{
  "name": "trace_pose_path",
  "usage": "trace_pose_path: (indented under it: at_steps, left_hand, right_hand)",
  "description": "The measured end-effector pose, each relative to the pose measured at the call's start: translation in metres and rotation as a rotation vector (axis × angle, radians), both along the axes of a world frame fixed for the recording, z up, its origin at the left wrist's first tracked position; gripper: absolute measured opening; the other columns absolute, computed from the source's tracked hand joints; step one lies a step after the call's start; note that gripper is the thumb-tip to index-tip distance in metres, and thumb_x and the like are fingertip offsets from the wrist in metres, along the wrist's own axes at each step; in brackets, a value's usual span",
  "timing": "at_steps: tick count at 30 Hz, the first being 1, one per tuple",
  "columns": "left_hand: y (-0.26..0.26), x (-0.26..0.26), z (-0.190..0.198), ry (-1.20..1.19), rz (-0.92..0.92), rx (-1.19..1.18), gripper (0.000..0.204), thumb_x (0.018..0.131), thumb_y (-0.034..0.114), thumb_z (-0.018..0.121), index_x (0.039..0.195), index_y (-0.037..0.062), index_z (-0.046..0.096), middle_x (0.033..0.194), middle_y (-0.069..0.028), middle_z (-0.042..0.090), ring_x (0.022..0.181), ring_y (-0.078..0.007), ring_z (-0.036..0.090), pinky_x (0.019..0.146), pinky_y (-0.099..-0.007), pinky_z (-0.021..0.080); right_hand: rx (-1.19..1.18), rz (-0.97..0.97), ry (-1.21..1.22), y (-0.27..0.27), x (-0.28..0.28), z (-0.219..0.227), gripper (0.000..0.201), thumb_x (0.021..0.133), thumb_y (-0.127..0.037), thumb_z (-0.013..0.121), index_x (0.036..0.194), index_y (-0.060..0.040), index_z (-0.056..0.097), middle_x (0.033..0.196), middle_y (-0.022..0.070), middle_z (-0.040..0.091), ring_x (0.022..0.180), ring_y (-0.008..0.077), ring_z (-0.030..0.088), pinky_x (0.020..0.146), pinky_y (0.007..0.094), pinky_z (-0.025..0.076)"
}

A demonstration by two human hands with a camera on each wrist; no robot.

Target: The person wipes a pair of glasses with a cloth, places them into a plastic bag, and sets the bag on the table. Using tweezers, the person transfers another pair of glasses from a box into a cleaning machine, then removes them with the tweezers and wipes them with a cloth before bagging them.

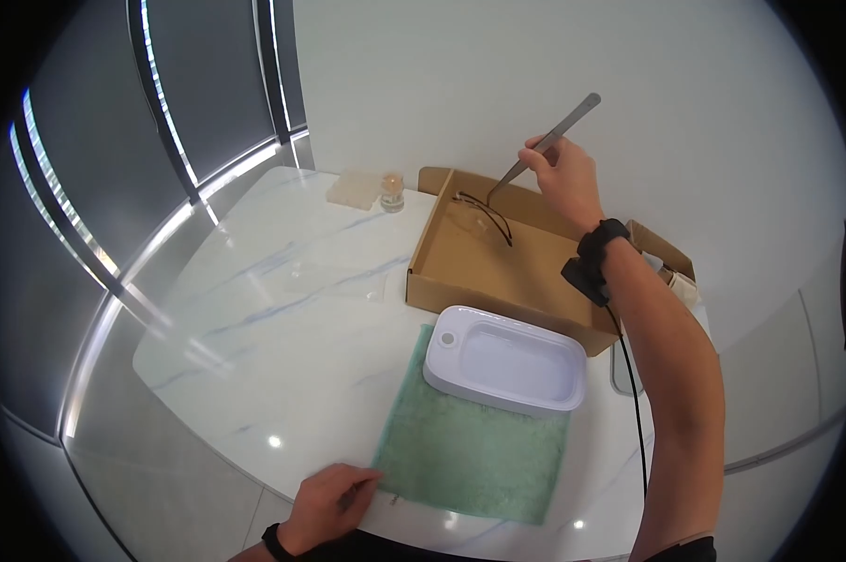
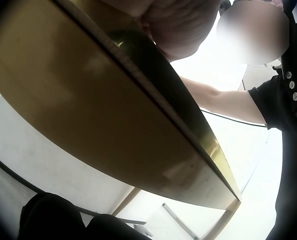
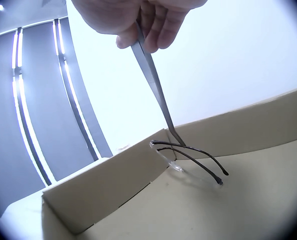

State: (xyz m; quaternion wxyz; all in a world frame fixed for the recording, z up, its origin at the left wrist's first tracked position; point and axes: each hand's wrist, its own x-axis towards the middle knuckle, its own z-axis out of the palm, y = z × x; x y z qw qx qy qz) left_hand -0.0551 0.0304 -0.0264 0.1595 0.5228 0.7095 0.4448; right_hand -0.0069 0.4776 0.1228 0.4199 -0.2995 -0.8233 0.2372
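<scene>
My right hand [image 1: 565,183] grips long metal tweezers [image 1: 564,124] near the middle, bent tips pointing down. In the right wrist view, those tips meet a dark temple arm of a pair of eyeglasses [image 3: 188,155], whose lenses look clear. The eyeglasses are inside the open cardboard box [image 1: 423,258], by its far left corner. My left hand [image 1: 329,506] rests at the table's front edge, fingers loosely bent by the near left corner of a green cloth [image 1: 470,459]. A white oblong basin [image 1: 507,398] with a round button sits on the cloth's far part.
A small glass bottle [image 1: 392,199] and a clear, pale flat case [image 1: 351,189] stand left of the box. To the right, a smaller cardboard box [image 1: 662,245] holds several items. A cable [image 1: 637,403] hangs from my right wrist. A wall [image 1: 423,84] rises behind the table.
</scene>
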Motion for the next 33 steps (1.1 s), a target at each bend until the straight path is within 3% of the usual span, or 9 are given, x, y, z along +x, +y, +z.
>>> trace_pose_path:
  at_steps: [8,14,19,22,28,33]
  left_hand:
    - [-0.001,0.003,0.0,0.022,0.002,0.023,0.019,0.082,-0.002,0.068,0.1,0.0047,0.069,0.083,-0.0086,0.067,0.065,-0.0205,0.065,0.058,-0.0274,0.052]
    - [-0.004,0.003,0.0,-0.008,0.005,0.062,0.019,0.083,-0.001,0.067,0.102,0.0047,0.069,0.084,-0.0089,0.067,0.069,-0.0183,0.065,0.06,-0.0266,0.052]
    - [-0.003,-0.002,-0.004,-0.213,0.024,0.063,0.02,0.087,0.002,0.066,0.107,0.0027,0.068,0.089,-0.0068,0.067,0.074,-0.0116,0.062,0.065,-0.0229,0.05]
    - [-0.004,-0.007,0.001,-0.312,-0.034,0.056,0.025,0.088,0.003,0.065,0.114,0.003,0.065,0.102,-0.006,0.065,0.081,-0.0099,0.06,0.067,-0.0217,0.049]
    - [-0.003,-0.009,0.03,-0.271,-0.14,0.016,0.034,0.089,0.007,0.065,0.123,0.0046,0.06,0.119,-0.0065,0.058,0.094,-0.0114,0.058,0.073,-0.0233,0.049]
    - [0.007,-0.011,0.064,-0.139,-0.208,0.043,0.039,0.089,0.012,0.066,0.127,0.0056,0.057,0.12,-0.0077,0.055,0.099,-0.0143,0.057,0.075,-0.0255,0.05]
  right_hand:
    - [0.1,-0.018,0.131,-0.031,0.04,0.018,0.019,0.089,-0.016,0.068,0.098,0.001,0.068,0.082,0.0099,0.071,0.076,0.0166,0.067,0.071,0.0291,0.051]
    - [0.193,0.02,0.249,-0.075,0.092,0.063,0.019,0.089,-0.015,0.071,0.099,0.0007,0.068,0.084,0.0084,0.071,0.08,0.0138,0.067,0.074,0.0271,0.052]
    - [0.186,0.111,0.327,-0.137,0.143,0.093,0.017,0.089,-0.011,0.07,0.1,0.0017,0.068,0.087,0.0077,0.071,0.081,0.0126,0.067,0.076,0.0253,0.052]
    - [0.176,0.117,0.268,-0.174,0.166,0.085,0.015,0.089,-0.008,0.069,0.099,0.0026,0.067,0.086,0.0077,0.071,0.081,0.0125,0.067,0.077,0.0251,0.052]
    - [0.132,0.11,0.093,-0.207,0.185,0.045,0.016,0.087,-0.009,0.071,0.099,0.0008,0.067,0.08,0.0085,0.071,0.076,0.0148,0.068,0.071,0.0268,0.053]
    - [0.188,0.12,0.015,-0.224,0.18,0.019,0.017,0.084,-0.01,0.074,0.097,0.0,0.067,0.084,0.0144,0.071,0.078,0.027,0.071,0.069,0.0341,0.054]
